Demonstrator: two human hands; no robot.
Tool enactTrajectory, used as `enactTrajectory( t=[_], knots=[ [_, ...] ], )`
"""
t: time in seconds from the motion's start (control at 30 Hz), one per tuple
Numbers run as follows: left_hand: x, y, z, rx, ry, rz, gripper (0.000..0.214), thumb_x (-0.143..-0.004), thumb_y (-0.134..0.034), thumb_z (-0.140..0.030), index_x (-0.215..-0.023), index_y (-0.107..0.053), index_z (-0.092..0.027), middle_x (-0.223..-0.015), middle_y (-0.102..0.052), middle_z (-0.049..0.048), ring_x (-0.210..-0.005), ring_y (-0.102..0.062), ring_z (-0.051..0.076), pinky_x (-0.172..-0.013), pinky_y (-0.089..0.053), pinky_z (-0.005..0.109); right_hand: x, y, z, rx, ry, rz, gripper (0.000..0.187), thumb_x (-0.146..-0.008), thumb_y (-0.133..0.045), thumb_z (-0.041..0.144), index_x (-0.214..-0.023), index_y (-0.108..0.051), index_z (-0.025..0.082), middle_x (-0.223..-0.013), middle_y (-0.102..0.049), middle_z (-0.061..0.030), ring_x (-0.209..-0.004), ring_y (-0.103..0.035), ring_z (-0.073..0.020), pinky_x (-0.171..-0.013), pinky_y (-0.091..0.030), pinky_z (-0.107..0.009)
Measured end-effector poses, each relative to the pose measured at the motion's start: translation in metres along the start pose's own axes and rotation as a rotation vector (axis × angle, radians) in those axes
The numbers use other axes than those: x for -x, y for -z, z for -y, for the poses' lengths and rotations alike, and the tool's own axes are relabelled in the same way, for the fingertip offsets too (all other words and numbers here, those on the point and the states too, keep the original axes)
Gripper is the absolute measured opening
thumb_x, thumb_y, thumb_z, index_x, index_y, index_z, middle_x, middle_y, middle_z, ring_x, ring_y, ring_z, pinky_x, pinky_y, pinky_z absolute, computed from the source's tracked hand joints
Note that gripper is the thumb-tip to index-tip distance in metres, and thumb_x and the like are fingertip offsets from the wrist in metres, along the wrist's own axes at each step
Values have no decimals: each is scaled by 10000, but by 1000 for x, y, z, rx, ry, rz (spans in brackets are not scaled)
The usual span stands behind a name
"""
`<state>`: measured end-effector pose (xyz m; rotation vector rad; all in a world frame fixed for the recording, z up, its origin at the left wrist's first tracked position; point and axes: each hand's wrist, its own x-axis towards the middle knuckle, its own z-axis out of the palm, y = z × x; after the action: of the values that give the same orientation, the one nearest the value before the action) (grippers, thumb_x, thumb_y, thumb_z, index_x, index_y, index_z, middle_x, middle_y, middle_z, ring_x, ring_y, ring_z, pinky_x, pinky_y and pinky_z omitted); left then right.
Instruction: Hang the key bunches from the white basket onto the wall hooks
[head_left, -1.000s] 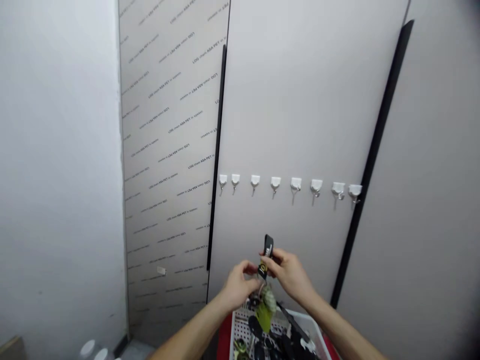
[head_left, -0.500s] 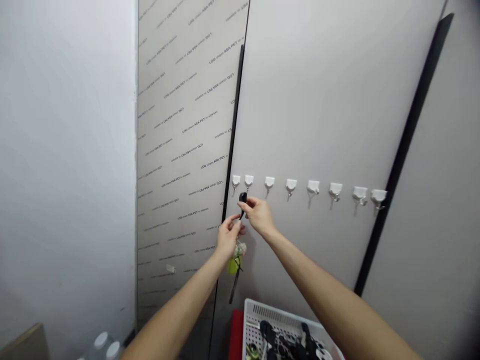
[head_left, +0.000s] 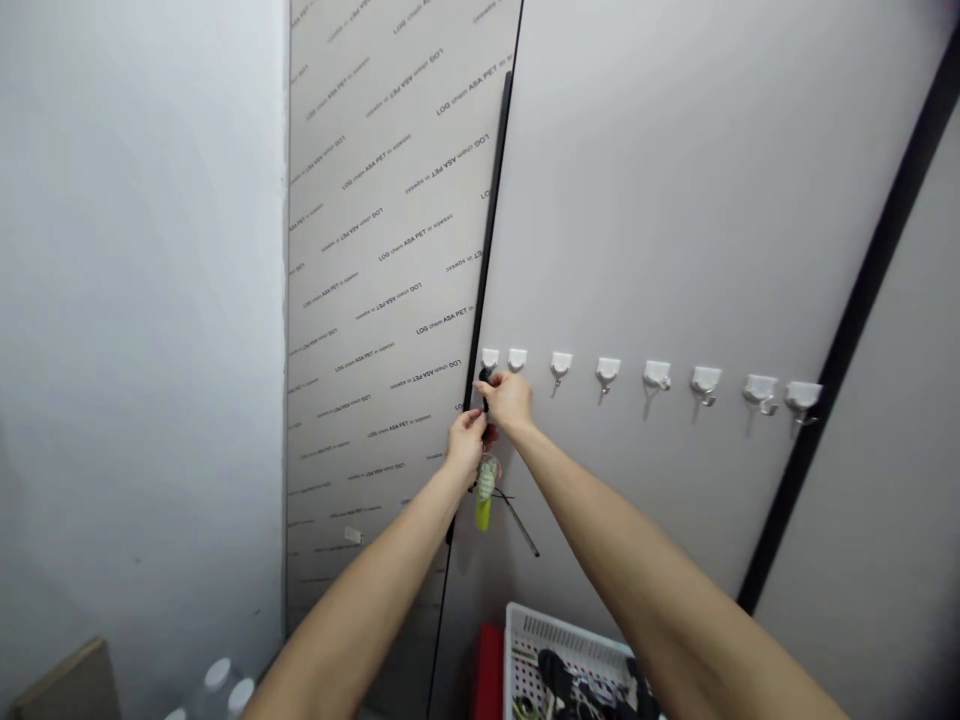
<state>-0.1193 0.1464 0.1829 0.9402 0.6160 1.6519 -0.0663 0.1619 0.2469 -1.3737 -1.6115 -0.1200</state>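
Note:
My right hand (head_left: 511, 400) pinches the black top of a keychain (head_left: 486, 376) right at the leftmost white hook (head_left: 490, 358) on the cabinet door. Whether the loop sits on the hook is hidden by the fingers. Just below, my left hand (head_left: 468, 440) is closed on the lower part of the same black piece. Beneath the hands dangle a pale beaded charm (head_left: 487, 476), a yellow-green tag (head_left: 482, 514) and a thin dark stick (head_left: 523, 528) on a cord.
Several white hooks (head_left: 608, 374) run in a row to the right. Below stands a white plastic basket (head_left: 555, 622) holding black and metal items, beside something red (head_left: 489, 672). Black handle strips (head_left: 491, 230) edge the door. White-capped bottles (head_left: 217, 674) and a brown board (head_left: 67, 685) are at lower left.
Both hands have moved the keychain up to the leftmost hook. The dangling stick has swung out to the right. The view has shifted slightly.

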Motion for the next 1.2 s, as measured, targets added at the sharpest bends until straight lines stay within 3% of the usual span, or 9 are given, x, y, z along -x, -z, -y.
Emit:
enactTrajectory(
  t=[0.17,0.3,0.43,0.53,0.73,0.9,1.07,1.2],
  knots=[
    [-7,3,10,-183,-43,-22,128,-621,-472,-179,-735,-496,-126,-507,-472,-33,-467,-438,57,-524,-364,195,5,-6,-7,115,-10,28,239,-587,-471,399,-586,-542,171,-559,-554,-57,-532,-485,-152,-472,-327,-248],
    [-12,11,9,-413,-102,-79,244,-564,-499,-94,-805,-519,-129,-617,-541,3,-584,-485,92,-586,-374,206,16,-4,-17,62,20,34,305,-589,-463,428,-713,-555,166,-628,-562,-55,-589,-503,-142,-518,-352,-241],
    [-7,22,11,-632,-148,-137,367,-562,-473,-61,-920,-474,-144,-797,-559,46,-682,-507,109,-623,-392,218,36,9,-40,-14,34,97,318,-621,-437,403,-777,-550,149,-620,-553,-30,-557,-498,-110,-532,-361,-224],
    [-6,25,12,-716,-205,-111,377,-573,-450,-65,-943,-456,-140,-831,-548,54,-680,-511,104,-621,-403,221,53,22,-64,-50,14,149,285,-644,-422,355,-771,-553,136,-616,-549,-22,-517,-489,-90,-528,-365,-215],
    [-13,4,-19,-792,-532,-199,289,-595,-460,-135,-883,-483,-138,-774,-537,31,-675,-493,87,-653,-391,207,88,48,-93,-99,-30,246,233,-651,-406,283,-717,-560,122,-601,-557,-23,-494,-493,-91,-533,-373,-219],
    [-26,-16,-43,-811,-594,-283,189,-591,-483,-176,-770,-523,-129,-617,-516,2,-568,-469,78,-577,-383,193,104,56,-103,-173,-57,339,260,-650,-380,316,-725,-547,132,-584,-553,-12,-430,-471,-88,-500,-374,-222],
    [-35,-23,-40,-831,-633,-245,118,-583,-483,-159,-686,-535,-135,-588,-513,-9,-545,-461,73,-564,-377,187,111,64,-109,-232,-88,398,261,-649,-367,328,-707,-536,137,-526,-516,6,-409,-456,-87,-467,-362,-213],
    [-41,-28,-33,-953,-700,-281,104,-572,-492,-155,-665,-536,-139,-614,-513,2,-575,-470,84,-592,-375,202,114,69,-116,-241,-109,411,261,-652,-362,337,-700,-527,141,-522,-502,11,-418,-455,-88,-467,-359,-210]
  ],
)
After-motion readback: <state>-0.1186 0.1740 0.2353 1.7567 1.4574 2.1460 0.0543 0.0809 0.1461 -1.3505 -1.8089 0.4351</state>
